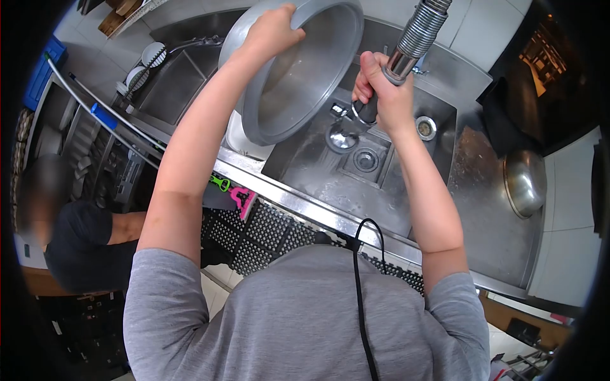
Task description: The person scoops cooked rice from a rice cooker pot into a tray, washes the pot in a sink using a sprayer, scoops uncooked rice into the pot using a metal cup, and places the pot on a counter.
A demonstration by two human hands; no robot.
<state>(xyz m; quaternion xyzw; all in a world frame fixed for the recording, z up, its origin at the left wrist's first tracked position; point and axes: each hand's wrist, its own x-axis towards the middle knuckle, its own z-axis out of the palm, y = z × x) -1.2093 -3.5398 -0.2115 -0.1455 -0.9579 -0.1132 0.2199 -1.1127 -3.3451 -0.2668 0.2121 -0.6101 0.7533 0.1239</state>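
Observation:
My left hand [273, 32] grips the rim of a large grey metal bowl [298, 76], which is tilted on its side with its inside turned to the right, over the left part of the sink [318, 171]. My right hand [387, 92] is wrapped round the dark handle of a spray hose [420, 38] with a metal coil. The round spray head [342, 137] hangs below that hand, above the sink floor and near the drain [365, 160]. Whether water is flowing cannot be made out.
A second sink [171, 89] with white bowls [154, 54] beside it lies at the left. On the right counter a steel bowl [525, 184] leans against the wall. A co-worker in dark clothes [89, 244] is at the left. A pink tool [242, 200] hangs by the sink's front edge.

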